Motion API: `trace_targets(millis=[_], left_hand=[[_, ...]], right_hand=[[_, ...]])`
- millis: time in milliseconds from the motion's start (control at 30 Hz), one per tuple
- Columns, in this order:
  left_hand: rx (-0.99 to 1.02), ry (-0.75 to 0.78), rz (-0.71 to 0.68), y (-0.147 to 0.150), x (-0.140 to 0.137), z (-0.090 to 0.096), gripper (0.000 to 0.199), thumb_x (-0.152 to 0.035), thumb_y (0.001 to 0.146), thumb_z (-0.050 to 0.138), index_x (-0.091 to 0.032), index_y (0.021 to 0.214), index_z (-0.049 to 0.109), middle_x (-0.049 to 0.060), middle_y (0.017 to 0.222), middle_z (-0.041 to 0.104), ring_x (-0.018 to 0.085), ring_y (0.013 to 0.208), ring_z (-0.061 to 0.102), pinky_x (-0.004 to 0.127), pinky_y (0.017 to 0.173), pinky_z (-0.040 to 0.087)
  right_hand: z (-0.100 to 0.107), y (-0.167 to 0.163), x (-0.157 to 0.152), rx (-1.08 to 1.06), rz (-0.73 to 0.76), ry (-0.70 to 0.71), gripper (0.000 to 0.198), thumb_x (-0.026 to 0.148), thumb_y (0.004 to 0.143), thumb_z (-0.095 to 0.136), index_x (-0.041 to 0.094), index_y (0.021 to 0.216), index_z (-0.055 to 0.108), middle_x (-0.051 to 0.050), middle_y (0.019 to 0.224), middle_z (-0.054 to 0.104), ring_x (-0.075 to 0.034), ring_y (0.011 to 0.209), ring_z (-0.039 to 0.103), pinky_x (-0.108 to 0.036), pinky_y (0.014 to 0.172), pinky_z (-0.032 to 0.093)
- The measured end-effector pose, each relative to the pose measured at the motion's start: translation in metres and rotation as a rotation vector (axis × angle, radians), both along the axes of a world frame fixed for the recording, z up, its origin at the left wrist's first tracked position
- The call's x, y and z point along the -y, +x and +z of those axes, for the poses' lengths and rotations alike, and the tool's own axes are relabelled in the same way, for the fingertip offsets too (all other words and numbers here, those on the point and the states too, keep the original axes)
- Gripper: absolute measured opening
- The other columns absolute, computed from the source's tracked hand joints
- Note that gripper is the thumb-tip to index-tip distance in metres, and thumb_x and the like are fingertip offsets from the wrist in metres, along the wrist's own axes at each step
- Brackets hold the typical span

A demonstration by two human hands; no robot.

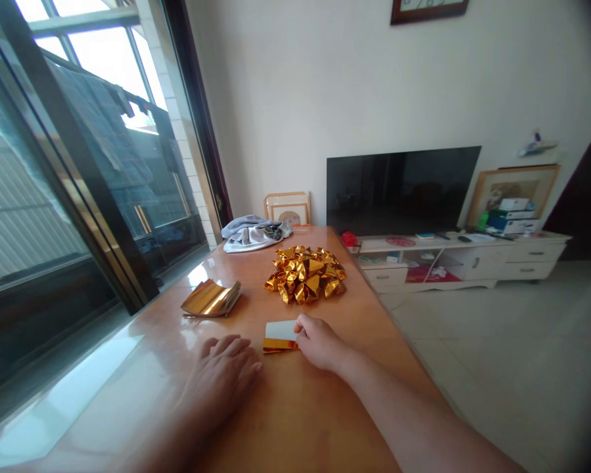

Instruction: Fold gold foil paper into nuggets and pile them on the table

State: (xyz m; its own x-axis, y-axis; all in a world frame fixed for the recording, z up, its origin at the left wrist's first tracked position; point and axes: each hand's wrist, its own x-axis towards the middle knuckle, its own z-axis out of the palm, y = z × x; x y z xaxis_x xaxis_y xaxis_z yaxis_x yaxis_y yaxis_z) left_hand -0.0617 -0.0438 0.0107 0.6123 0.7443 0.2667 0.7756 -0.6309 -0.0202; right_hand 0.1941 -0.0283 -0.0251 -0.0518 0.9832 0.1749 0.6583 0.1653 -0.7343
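Note:
A sheet of gold foil paper (279, 330) lies on the table in front of me, white side up, with a gold strip folded over along its near edge. The fingers of my right hand (319, 341) are closed on the sheet's right side. Just left of the sheet, my left hand (226, 368) rests palm down, fingers stretched out, holding nothing. Beyond it sits a stack of gold foil sheets (210, 299), slightly curled. Past the folded sheet is a heap of folded gold foil pieces (306, 274).
The brown table (295, 420) is glossy. At its far end lie grey cloths (253, 233) near a framed picture (288, 209). A television (401, 190) stands on a white cabinet (517, 253) beyond the table's right edge. A sliding glass door (93, 151) is on the left.

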Motion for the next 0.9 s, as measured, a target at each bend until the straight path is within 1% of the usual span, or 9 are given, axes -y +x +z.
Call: trace_targets(millis=[167, 233, 367, 467, 567, 633, 733, 800, 900], left_hand=[[0.102, -0.014, -0.060, 0.020, -0.001, 0.006, 0.032, -0.032, 0.103, 0.038, -0.026, 0.115, 0.067, 0.006, 0.116, 0.068, 0.024, 0.107, 0.058, 0.041, 0.094, 0.038], [0.094, -0.043, -0.102, 0.033, -0.002, 0.009, 0.030, -0.030, 0.103, 0.039, -0.025, 0.111, 0.067, 0.007, 0.112, 0.068, 0.024, 0.103, 0.058, 0.039, 0.091, 0.039], [0.026, -0.092, -0.101, 0.050, -0.006, 0.009, 0.029, -0.031, 0.101, 0.042, -0.024, 0.093, 0.068, 0.007, 0.097, 0.067, 0.024, 0.094, 0.059, 0.039, 0.083, 0.038], [0.004, -0.087, -0.085, 0.053, -0.008, 0.005, 0.032, -0.032, 0.101, 0.041, -0.023, 0.087, 0.068, 0.007, 0.092, 0.066, 0.023, 0.089, 0.059, 0.039, 0.081, 0.037], [0.007, -0.079, -0.083, 0.052, -0.007, 0.001, 0.033, -0.032, 0.101, 0.039, -0.024, 0.088, 0.068, 0.006, 0.092, 0.066, 0.023, 0.088, 0.060, 0.040, 0.081, 0.036], [0.010, -0.085, -0.085, 0.051, -0.006, 0.000, 0.033, -0.032, 0.101, 0.039, -0.023, 0.088, 0.067, 0.007, 0.092, 0.066, 0.023, 0.089, 0.060, 0.040, 0.081, 0.036], [0.008, -0.091, -0.080, 0.052, -0.005, 0.000, 0.033, -0.031, 0.101, 0.038, -0.023, 0.087, 0.067, 0.007, 0.091, 0.065, 0.023, 0.089, 0.060, 0.040, 0.080, 0.035], [0.000, -0.087, -0.078, 0.052, -0.006, 0.000, 0.033, -0.031, 0.101, 0.039, -0.023, 0.086, 0.067, 0.007, 0.090, 0.065, 0.023, 0.088, 0.060, 0.040, 0.080, 0.035], [-0.010, -0.082, -0.081, 0.052, -0.007, -0.001, 0.032, -0.030, 0.100, 0.039, -0.023, 0.085, 0.066, 0.007, 0.089, 0.065, 0.023, 0.087, 0.060, 0.041, 0.081, 0.035]], right_hand=[[0.000, 0.001, 0.000, -0.005, 0.006, 0.014, 0.014, 0.008, 0.081, 0.054, 0.021, 0.085, 0.057, -0.001, 0.084, 0.066, -0.016, 0.079, 0.059, -0.023, 0.065, 0.034], [0.001, 0.000, 0.002, -0.010, 0.011, 0.024, 0.014, 0.008, 0.081, 0.054, 0.021, 0.085, 0.057, -0.001, 0.085, 0.066, -0.016, 0.080, 0.059, -0.023, 0.066, 0.035], [0.001, 0.000, 0.004, -0.029, 0.017, 0.033, 0.014, 0.008, 0.080, 0.054, 0.021, 0.085, 0.057, 0.000, 0.083, 0.067, -0.016, 0.078, 0.060, -0.023, 0.066, 0.037], [-0.003, 0.002, 0.002, -0.050, 0.004, 0.023, 0.012, 0.011, 0.082, 0.054, 0.021, 0.086, 0.059, 0.000, 0.082, 0.067, -0.016, 0.077, 0.060, -0.023, 0.064, 0.038], [-0.004, 0.008, -0.001, -0.068, -0.030, 0.009, 0.013, 0.015, 0.084, 0.052, 0.022, 0.090, 0.061, 0.000, 0.079, 0.068, -0.016, 0.073, 0.061, -0.023, 0.062, 0.039], [-0.001, 0.011, -0.002, -0.062, -0.077, 0.031, 0.013, 0.016, 0.085, 0.051, 0.022, 0.091, 0.061, 0.000, 0.078, 0.068, -0.016, 0.071, 0.060, -0.024, 0.061, 0.038], [0.005, 0.011, 0.002, 0.009, -0.129, 0.090, 0.009, 0.020, 0.084, 0.054, 0.024, 0.088, 0.060, 0.001, 0.080, 0.068, -0.016, 0.072, 0.060, -0.025, 0.060, 0.036], [0.008, 0.006, 0.005, 0.092, -0.140, 0.051, 0.005, 0.027, 0.083, 0.060, 0.024, 0.088, 0.059, 0.001, 0.078, 0.067, -0.016, 0.069, 0.058, -0.025, 0.058, 0.032], [0.007, -0.002, 0.008, 0.244, -0.159, -0.032, 0.024, 0.041, 0.077, 0.072, 0.025, 0.090, 0.059, 0.001, 0.079, 0.068, -0.017, 0.068, 0.058, -0.027, 0.058, 0.027]])
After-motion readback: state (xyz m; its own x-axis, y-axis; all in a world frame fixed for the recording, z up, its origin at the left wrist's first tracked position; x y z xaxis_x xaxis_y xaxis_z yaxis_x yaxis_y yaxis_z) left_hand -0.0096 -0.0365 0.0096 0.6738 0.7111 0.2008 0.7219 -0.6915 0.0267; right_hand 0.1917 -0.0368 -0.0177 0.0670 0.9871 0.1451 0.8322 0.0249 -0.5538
